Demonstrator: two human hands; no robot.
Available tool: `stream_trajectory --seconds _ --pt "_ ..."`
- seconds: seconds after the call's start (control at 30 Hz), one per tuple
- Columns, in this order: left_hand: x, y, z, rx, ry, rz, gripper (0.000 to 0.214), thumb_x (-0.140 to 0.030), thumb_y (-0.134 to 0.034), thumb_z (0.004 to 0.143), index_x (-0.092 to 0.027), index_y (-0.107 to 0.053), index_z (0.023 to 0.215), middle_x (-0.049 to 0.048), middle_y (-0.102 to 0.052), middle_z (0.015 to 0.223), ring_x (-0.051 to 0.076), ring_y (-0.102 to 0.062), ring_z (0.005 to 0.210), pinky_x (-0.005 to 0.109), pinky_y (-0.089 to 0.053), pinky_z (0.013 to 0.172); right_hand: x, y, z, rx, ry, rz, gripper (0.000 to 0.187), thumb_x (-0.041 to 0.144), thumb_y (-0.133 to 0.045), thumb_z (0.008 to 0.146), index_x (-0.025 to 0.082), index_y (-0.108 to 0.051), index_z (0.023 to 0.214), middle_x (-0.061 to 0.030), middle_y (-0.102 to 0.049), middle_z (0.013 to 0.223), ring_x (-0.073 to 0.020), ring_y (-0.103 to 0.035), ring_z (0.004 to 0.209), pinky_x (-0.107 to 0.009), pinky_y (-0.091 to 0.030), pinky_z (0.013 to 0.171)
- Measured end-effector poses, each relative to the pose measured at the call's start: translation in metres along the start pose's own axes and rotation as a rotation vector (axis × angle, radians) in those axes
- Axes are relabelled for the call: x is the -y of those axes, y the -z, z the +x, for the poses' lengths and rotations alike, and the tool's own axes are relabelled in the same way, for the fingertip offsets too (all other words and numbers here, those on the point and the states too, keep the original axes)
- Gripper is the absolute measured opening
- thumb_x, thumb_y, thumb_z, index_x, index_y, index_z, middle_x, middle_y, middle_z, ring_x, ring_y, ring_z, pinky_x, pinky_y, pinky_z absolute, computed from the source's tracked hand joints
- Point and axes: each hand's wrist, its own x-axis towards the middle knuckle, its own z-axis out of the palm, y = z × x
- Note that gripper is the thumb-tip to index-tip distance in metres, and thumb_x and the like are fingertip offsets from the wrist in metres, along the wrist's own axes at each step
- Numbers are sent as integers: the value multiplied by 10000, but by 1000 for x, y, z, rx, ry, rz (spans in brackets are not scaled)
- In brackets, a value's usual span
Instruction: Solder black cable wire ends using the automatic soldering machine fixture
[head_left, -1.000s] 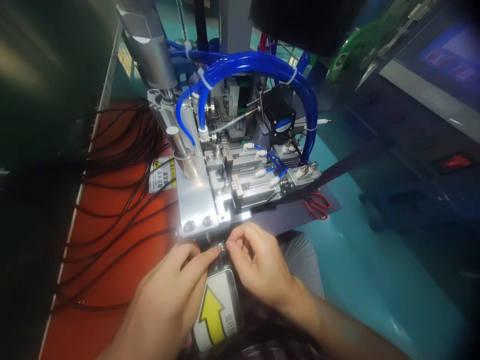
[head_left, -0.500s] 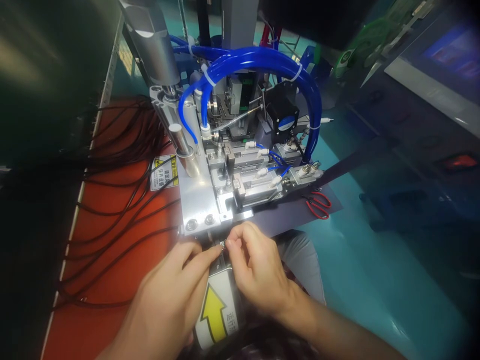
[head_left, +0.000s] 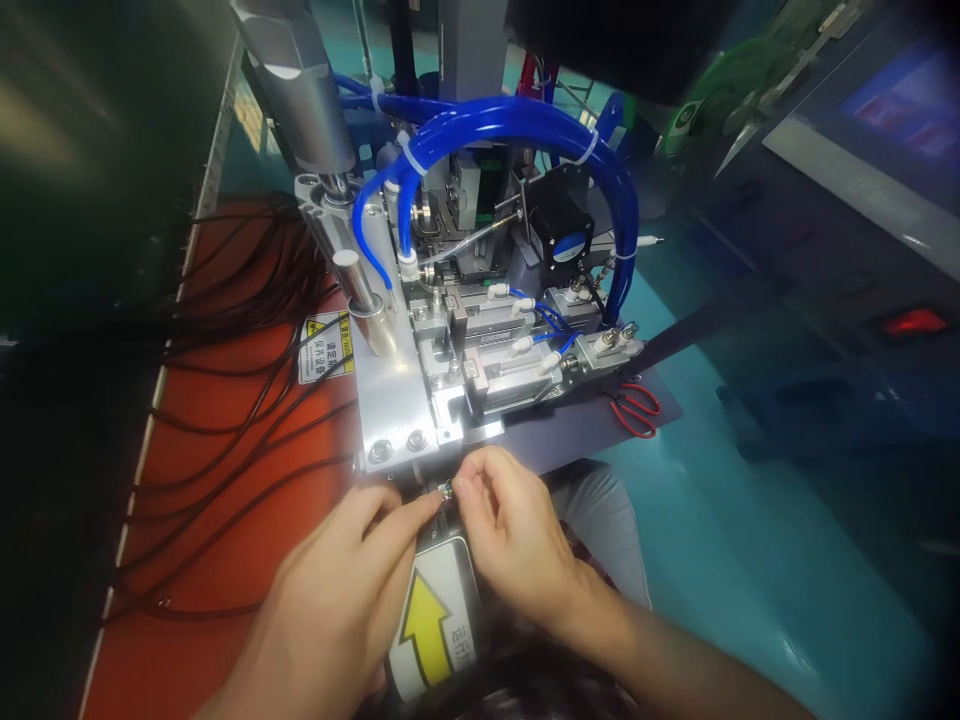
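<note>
A small shiny metal part [head_left: 445,491], too tiny to make out in detail, sits between my fingertips in front of the machine's silver plate [head_left: 394,400]. My left hand [head_left: 341,565] reaches in from the left with its forefinger stretched to the part and the other fingers curled; its thumb tip is hidden. From the right, my right hand [head_left: 517,535] closes thumb and forefinger in a pinch at the part's other side. Below the fingers runs a narrow metal track [head_left: 435,533], ending at a white label with a yellow arrow [head_left: 426,625].
Behind the plate stand pneumatic cylinders [head_left: 517,380] and a looped bundle of blue air hoses [head_left: 517,118]. Black cables [head_left: 247,400] lie over the orange surface [head_left: 202,540] on the left. Red-handled pliers or snips [head_left: 637,410] lie at the right of the machine base.
Both hands keep nearly the same place and pose. The small part shows slightly more between the fingertips, and the view has shifted a little.
</note>
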Motion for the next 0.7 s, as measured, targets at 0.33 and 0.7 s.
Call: stream_trajectory --seconds 0.33,0.7 --pt "4 0 2 -10 -96 51 293 -205 -443 994 -297 -568 1242 -10 -561 914 94 -689 698 136 -508 566 -2 -2 5 112 -276 226 140 276 -498 895 213 -517 771 16 -527 676 -152 -506 618 -281 -432 594" --pt "7 3 4 -22 -158 109 272 -186 -444 997 -252 -564 1231 -8 -535 934 70 -672 706 121 -486 619 7 3 1 78 -167 157 146 232 -487 901 219 -500 756 27 -500 670 -147 -471 601 -275 -387 572"
